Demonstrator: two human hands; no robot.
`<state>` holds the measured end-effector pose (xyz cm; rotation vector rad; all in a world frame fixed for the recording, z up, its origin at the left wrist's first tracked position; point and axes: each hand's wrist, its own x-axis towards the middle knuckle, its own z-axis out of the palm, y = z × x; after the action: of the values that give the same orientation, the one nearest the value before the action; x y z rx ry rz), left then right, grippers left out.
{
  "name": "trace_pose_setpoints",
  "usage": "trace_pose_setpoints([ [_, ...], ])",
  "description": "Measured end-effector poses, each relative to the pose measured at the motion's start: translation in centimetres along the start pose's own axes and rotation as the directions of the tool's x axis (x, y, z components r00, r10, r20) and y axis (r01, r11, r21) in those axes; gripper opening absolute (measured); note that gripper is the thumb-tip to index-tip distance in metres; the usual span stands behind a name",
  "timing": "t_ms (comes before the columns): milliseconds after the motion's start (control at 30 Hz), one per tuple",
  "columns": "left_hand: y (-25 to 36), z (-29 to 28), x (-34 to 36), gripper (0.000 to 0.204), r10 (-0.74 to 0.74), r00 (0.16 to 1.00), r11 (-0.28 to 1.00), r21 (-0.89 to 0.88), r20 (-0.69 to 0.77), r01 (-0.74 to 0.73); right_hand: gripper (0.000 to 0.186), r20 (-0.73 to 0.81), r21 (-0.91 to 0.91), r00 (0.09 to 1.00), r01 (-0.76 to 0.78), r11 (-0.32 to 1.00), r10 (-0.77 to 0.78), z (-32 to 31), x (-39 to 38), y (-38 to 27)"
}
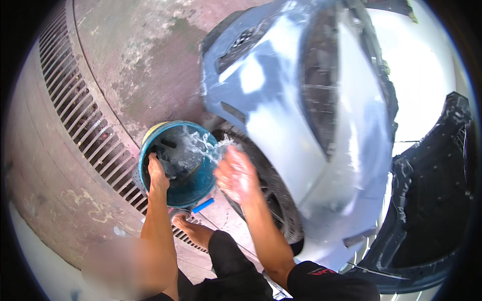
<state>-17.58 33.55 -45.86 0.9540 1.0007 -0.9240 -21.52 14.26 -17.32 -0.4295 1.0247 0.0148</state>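
Observation:
A round teal bucket (188, 196) stands on the floor between my hands, with dark and greyish wet material (175, 163) inside that I cannot clearly make out. My left hand (156, 173) reaches in over its left rim, closed against the dark stuff; the fingers are partly hidden. Wet and blurred by motion, my right hand (236, 173) hovers at the bucket's right edge, close to the car's front wheel (273, 203). Its fingers look curled in, and whatever they may hold is hidden. Water (203, 143) splashes between this hand and the bucket.
A car body (281, 105) with patchy grey-blue and white paint fills the right side. A dark panel (427, 200) stands at far right. A slotted floor drain (83, 118) runs along the left. A blue strip-like object (203, 206) lies by my bare foot (193, 228).

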Motion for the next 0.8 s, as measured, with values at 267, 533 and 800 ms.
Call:
trace_pose_setpoints([
  [267,2.6,3.8,-13.5,0.062,0.082,0.991,0.947,0.318,-0.106,-0.044,0.033,0.744,-0.481,0.523,-0.012,-0.877,-0.415,11.8,-20.4,-19.4],
  [533,1.6,3.2,-14.8,0.051,0.106,0.994,0.945,0.309,0.028,-0.109,0.078,0.708,-0.121,0.672,-0.188,-0.975,-0.217,13.7,-10.1,-27.8],
  [800,2.7,3.6,-19.5,0.041,0.25,0.967,0.934,0.25,0.05,-0.255,0.078,0.74,-0.113,0.644,-0.166,-0.98,-0.195,15.0,-6.5,-29.6],
])
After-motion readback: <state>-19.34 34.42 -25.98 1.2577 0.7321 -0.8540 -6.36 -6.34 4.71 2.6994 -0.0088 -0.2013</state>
